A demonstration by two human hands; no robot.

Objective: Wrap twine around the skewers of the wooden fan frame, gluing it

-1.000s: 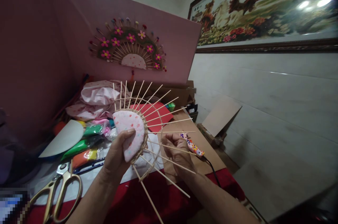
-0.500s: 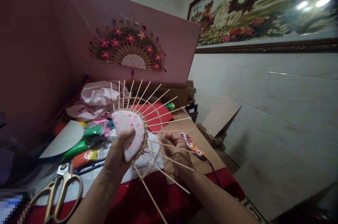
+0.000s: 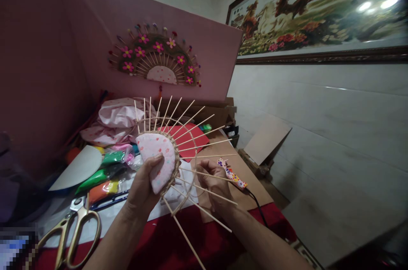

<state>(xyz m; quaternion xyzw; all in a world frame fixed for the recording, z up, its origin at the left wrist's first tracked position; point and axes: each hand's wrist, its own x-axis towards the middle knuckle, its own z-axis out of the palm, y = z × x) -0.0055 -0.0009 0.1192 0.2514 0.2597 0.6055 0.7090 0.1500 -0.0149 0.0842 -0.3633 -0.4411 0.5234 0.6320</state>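
My left hand (image 3: 147,176) grips the straight edge of a half-round pad (image 3: 156,157) covered in pale pink floral cloth, thumb on its face. Thin wooden sticks (image 3: 191,115) fan out from the pad's curved rim, which is edged with braided twine. A strand of twine (image 3: 186,127) arcs across the sticks, about midway along them. At the right side of this arc my right hand (image 3: 212,181) has its fingers pinched together on the twine, beside a stick. Its fingertips are partly hidden by the sticks.
Gold-handled scissors (image 3: 83,223) lie at the lower left, near bags of coloured clay (image 3: 102,191) and a white half-disc (image 3: 78,170). A flower-patterned glue gun (image 3: 234,175) with a cord rests on brown cardboard (image 3: 255,189). A decorated fan (image 3: 161,74) hangs on the pink panel.
The hands and the stick frame have hardly moved. The lower right sticks have tilted very slightly, and the whole view has shifted a little.
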